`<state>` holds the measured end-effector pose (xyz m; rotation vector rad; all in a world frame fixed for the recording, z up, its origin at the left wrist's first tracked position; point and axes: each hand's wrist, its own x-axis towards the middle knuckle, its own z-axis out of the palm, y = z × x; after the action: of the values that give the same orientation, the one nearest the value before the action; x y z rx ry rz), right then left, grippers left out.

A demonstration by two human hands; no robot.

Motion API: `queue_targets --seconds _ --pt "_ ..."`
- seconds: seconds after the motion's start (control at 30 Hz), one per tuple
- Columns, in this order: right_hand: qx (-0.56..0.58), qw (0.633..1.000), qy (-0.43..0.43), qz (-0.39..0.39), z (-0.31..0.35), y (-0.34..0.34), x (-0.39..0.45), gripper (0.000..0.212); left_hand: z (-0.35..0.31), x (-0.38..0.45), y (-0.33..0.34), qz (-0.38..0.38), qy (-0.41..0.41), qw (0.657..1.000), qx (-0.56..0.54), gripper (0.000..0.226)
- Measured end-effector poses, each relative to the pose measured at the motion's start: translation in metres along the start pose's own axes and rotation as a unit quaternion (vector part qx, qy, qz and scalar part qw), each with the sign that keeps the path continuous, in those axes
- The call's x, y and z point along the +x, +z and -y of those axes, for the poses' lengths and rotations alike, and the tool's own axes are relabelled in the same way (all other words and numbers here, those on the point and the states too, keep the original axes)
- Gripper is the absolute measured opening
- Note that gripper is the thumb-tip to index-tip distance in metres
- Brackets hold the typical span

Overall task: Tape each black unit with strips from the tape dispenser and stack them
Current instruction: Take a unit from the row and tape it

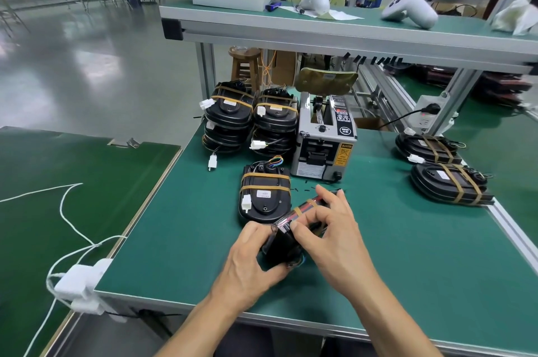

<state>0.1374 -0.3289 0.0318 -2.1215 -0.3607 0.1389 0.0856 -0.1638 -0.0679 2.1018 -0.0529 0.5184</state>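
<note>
Both hands hold one black unit tilted on its edge above the green table. My left hand grips its lower end. My right hand presses a brown tape strip over its upper side, where coloured wires show. Just behind lies a flat taped black unit with two tape bands and a white connector. The grey tape dispenser stands behind that. Two stacks of taped units sit left of the dispenser.
Two more taped units lie at the right edge of the table. An overhead shelf carries white controllers and foam boxes. White cable and an adapter hang at the table's left corner. A person's arm shows at the top right.
</note>
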Motion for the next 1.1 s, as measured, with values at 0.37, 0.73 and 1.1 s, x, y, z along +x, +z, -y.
queue_targets --seconds 0.37,0.73,1.1 --pt "-0.025 1.0 0.012 -0.013 0.0015 0.0046 -0.0001 0.016 0.0008 0.0 0.0009 0.0 -0.003 1.0 -0.004 0.031" --pt "-0.041 0.999 0.015 -0.016 0.003 0.0053 0.0006 0.018 0.0004 0.0007 0.0007 -0.003 0.004 1.0 -0.002 0.042" --pt "-0.009 1.0 0.015 -0.017 0.0009 0.0 0.0014 0.013 0.0018 0.0004 0.0013 0.002 -0.002 1.0 0.0 0.033"
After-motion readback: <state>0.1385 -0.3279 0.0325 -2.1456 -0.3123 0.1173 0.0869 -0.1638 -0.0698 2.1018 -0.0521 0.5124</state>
